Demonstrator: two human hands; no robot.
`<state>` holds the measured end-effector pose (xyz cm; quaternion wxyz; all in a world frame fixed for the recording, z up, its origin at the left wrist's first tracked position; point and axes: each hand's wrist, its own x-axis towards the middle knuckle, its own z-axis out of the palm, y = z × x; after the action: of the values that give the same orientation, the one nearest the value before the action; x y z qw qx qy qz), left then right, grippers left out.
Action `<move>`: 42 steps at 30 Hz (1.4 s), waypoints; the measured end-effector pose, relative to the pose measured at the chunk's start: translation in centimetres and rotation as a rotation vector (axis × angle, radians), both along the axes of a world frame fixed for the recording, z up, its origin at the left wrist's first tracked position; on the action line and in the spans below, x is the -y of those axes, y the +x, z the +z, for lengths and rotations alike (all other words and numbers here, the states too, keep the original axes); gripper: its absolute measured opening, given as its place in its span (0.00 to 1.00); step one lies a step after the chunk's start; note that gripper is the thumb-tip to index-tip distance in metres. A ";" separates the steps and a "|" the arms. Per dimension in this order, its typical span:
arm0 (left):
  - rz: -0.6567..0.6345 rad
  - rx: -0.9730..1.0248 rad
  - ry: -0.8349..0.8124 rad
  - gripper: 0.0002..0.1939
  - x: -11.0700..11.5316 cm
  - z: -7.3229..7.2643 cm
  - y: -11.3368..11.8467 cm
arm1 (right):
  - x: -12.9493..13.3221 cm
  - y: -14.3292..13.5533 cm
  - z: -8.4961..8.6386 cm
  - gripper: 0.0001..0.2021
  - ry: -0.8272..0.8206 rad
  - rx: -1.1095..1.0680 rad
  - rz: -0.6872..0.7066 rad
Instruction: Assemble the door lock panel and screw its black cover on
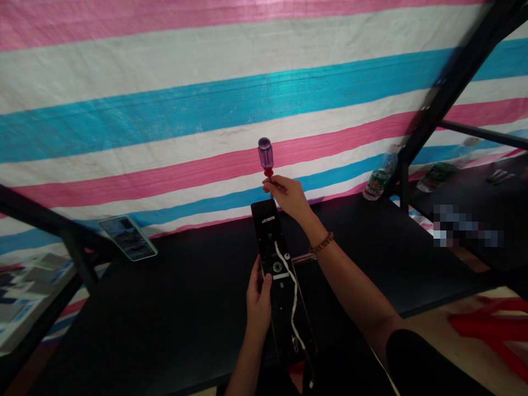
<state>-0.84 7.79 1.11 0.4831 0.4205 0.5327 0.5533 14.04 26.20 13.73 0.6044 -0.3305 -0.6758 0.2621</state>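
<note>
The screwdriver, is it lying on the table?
No, the right hand holds the screwdriver by its shaft, handle up, at the black device's far end.

The screwdriver (265, 155) is purple (red-collared), the device (282, 300) black.

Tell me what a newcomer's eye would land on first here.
Probably the pink, white and blue striped sheet filling the background. Next, near the middle, would be the purple-handled screwdriver, held by the right hand at the far end of a long black device. The left hand grips that device's left side, and a white cable runs along its face.
</note>
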 end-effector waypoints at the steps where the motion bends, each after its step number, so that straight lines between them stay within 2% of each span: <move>1: -0.003 0.001 -0.001 0.33 0.0 0.0 0.0 | 0.0 0.0 0.0 0.10 0.000 0.001 0.000; 10: 0.010 -0.011 0.002 0.33 -0.1 -0.2 0.0 | -0.8 0.7 -0.3 0.12 0.040 0.034 -0.058; 18: 0.002 0.023 0.000 0.34 -0.1 0.0 0.1 | -0.2 0.9 0.5 0.10 0.016 -0.040 -0.044; 21: 0.002 0.043 0.003 0.35 0.1 -0.1 0.3 | 0.3 0.6 1.0 0.10 -0.009 -0.168 0.021; 25: 0.032 0.116 0.001 0.35 -0.2 0.0 0.0 | 1.0 0.3 1.7 0.13 -0.111 -0.417 0.195; 27: 0.127 0.162 0.008 0.34 -0.8 1.2 -0.6 | 1.4 0.1 2.1 0.14 -0.200 -0.486 0.264; 30: 0.283 0.161 0.072 0.28 -2.2 4.7 -1.8 | 2.3 -0.1 2.7 0.16 -0.301 -0.524 0.358; 33: 0.280 0.140 0.172 0.24 -3.4 8.8 -2.6 | 3.4 -0.6 3.3 0.16 -0.335 -0.523 0.452; 35: 0.266 0.130 0.220 0.21 -3.8 10.8 -2.7 | 4.1 -1.1 3.8 0.16 -0.350 -0.517 0.498; 38: 0.269 0.124 0.250 0.18 -4.0 11.7 -2.4 | 5.0 -1.6 4.2 0.18 -0.365 -0.519 0.542; 42: 0.320 0.146 0.258 0.14 -3.9 11.1 -2.3 | 5.5 -2.1 4.4 0.18 -0.353 -0.506 0.584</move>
<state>-3.12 11.72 12.19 0.3684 0.3477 0.4812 0.7154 11.95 20.74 18.10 0.5856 -0.1488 -0.5163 0.6069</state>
